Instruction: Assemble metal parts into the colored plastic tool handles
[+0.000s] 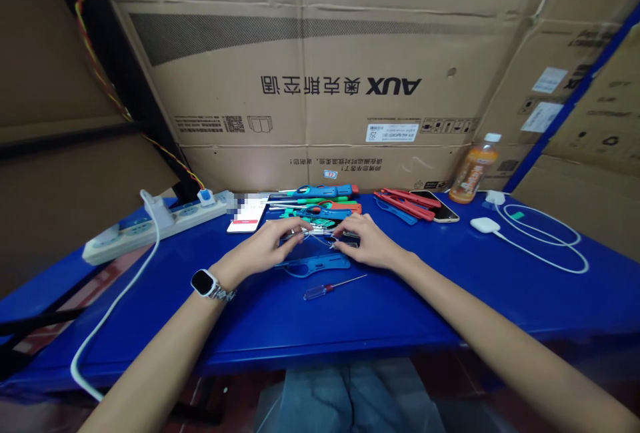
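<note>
The blue bench [260, 326] stands by a cardboard wall [225, 73], with small thin parts [316, 231] between the left hand [280, 242] and the right hand [369, 241]. Both hands curl, thumbs near fingers, but I cannot tell if they pinch anything. A bump could scatter the small thin parts.

Our left forearm [173, 346] and right forearm [480, 313], both bare, reach forward and slant inward. Our left hand [273, 243] and right hand [373, 241] face each other, near but apart. The fingers [290, 223] are bent, the thumbs [290, 247] lie on the nearer side; whether they pinch, we cannot surely tell.
</note>
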Tool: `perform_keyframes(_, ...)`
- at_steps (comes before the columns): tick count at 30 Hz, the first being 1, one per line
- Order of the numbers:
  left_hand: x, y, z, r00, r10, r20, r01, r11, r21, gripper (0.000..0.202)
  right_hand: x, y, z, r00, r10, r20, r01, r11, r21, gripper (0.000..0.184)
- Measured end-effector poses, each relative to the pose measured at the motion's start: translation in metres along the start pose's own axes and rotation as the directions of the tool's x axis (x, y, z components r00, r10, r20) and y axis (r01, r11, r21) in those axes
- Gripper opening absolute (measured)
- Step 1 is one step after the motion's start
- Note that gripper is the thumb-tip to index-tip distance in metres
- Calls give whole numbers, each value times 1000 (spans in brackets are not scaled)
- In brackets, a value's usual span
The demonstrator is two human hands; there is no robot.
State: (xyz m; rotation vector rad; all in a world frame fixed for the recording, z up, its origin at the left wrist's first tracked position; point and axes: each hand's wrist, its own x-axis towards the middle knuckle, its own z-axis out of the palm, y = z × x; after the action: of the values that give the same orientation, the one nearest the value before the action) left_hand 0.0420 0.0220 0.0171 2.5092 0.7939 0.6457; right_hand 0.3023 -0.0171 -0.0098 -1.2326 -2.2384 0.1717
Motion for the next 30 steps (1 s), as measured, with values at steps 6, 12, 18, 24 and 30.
perform_keyframes(6,0,1,-1,999,-13,-42,15,999,39,27,3,-1,8,997,18,-77,-10,994,106,9)
perform_keyframes(12,0,1,0,994,-14,-109,18,999,35,28,1,-8,11,993,39,-108,-24,990,140,22)
perform_keyframes(18,0,4,-3,979,-54,-196,65,997,51,26,2,-12,20,993,65,-97,-57,995,82,33)
perform_keyframes(24,-3,1,-11,986,-79,-147,91,993,81,29,1,-16,12,988,52,-143,-35,992,123,28)
perform_keyframes(30,-4,1,-13,991,-136,5,136,991,10,27,-1,-23,7,998,55,-28,-52,993,109,25)
